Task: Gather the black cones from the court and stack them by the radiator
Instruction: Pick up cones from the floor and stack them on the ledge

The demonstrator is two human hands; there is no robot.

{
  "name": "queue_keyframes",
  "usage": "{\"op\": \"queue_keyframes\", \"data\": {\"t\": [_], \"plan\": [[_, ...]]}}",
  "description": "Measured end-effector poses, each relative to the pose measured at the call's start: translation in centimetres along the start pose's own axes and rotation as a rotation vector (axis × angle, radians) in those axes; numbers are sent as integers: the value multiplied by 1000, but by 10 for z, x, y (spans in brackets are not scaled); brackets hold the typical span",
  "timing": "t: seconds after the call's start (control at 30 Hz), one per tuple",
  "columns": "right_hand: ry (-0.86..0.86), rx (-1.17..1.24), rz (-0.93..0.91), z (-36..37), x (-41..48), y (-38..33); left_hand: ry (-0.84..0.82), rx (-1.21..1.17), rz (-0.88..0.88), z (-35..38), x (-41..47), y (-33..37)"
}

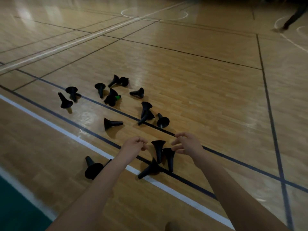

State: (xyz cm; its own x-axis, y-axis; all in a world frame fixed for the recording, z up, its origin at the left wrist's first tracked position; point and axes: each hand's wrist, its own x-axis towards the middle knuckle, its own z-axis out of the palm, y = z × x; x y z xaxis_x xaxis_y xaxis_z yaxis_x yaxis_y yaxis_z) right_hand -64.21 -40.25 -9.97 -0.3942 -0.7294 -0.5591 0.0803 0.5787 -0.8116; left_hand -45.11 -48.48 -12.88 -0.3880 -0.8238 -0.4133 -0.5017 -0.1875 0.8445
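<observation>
A person leans over a glossy wooden court floor where many black flared cones, seemingly moulded plastic, lie scattered, most tipped on their sides. Both bare arms reach forward. The left hand hovers with its fingers loosely curled inward, pinching nothing. The right hand hovers with its fingers bent and slightly apart, also empty, their tips turned left.

Between the two hands lies the nearest black cone. Its flared mouth faces far and its narrow tip points near, so the long axis runs near-to-far, roughly in line with the forearms. It sits just right of the left fingers and just left of the right ones, touching neither; both hands look about equally close. Whether it lies flat or is propped on its neighbours cannot be told.

A second cone lies right beside it, below the right fingers. A third cone lies slantwise nearer, its tip reaching the white painted line. Another cone sits just left of the left forearm, and the remaining cones spread farther off.

No stack exists and no radiator is in view, so gathering seems barely begun. Closing either hand sideways round the middle cone's stem looks the natural grasp.
</observation>
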Motion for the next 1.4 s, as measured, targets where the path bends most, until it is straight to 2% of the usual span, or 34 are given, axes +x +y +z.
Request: {"op": "queue_keyframes", "data": {"t": [0.2, 0.4, 0.63, 1.0, 1.2, 1.4], "plan": [[-54, -35, 13, -38, 46, -10, 37, -41, -58, 28, 37, 15], [-115, -85, 52, -41, 91, -24, 102, -86, -114, 34, 69, 12], [-123, -82, 67, -9, 149, -51, 132, -93, -191, 11, 126, 9], [-109, -77, 141, 45, 230, -89, 47, 1, -197, -58, 225, -1], [-98, -58, 203, 69, 281, -78, 49, 12, -275, -73, 269, -39], [-81, -121, 242, 90, 343, -21, 48, -90, -470, -54, 312, -115]]}}
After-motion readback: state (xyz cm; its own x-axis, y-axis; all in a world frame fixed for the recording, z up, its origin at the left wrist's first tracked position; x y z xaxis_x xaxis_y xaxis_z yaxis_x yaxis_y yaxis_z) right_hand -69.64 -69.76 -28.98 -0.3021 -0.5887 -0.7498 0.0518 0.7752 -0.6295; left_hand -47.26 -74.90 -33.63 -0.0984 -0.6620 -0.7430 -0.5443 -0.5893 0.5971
